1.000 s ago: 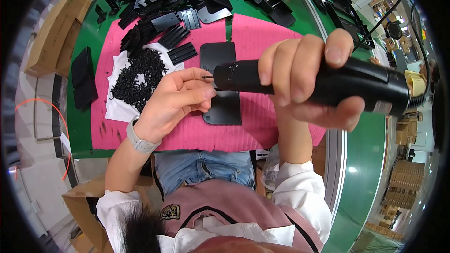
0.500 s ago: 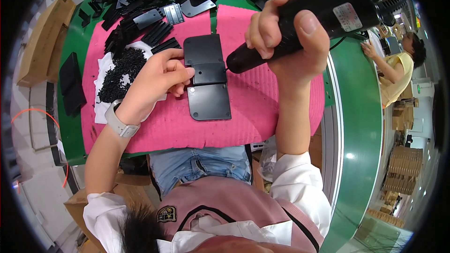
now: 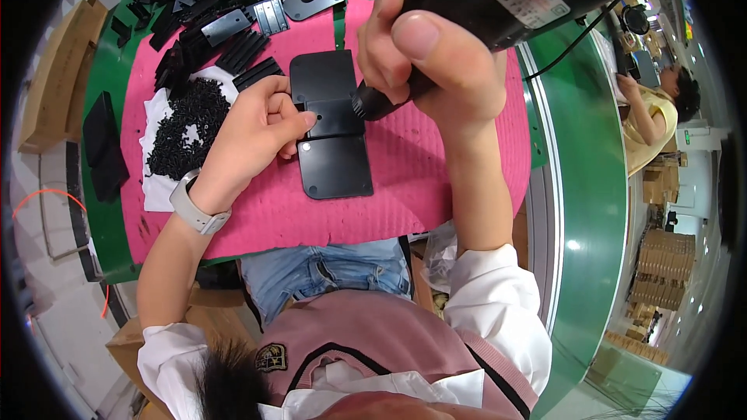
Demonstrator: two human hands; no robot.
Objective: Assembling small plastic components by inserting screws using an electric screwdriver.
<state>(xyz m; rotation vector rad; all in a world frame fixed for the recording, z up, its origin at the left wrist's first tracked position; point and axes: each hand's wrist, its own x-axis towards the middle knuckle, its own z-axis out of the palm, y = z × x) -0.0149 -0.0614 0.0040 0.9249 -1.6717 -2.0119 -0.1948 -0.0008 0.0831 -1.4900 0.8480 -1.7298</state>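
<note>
- One green worktop [image 3: 583, 187] curves through the frame.
- On it lies one pink ribbed sheet [image 3: 405, 194], across the centre.
- In the upper left is one heap of black plastic parts [image 3: 226, 29]; they overlap, so I cannot count them.
- One black cylindrical electric screwdriver [image 3: 482, 0] slants from the upper right. Its nose has moved from near the left fingers to the right edge of the assembly, so the work seems to be now at this edge.
- The right hand [image 3: 451, 70] is wrapped firmly around this screwdriver.
- One flat black three-part assembly [image 3: 334, 120], two plates and one middle block, lies at the centre of the frame on the sheet.
- The left hand [image 3: 261, 124] has come to its left edge, fingers bent, thumb touching; whether it grips, I cannot tell.
- One white cloth [image 3: 158, 196], left of centre, carries uncountable small black screws [image 3: 171, 148].
</note>
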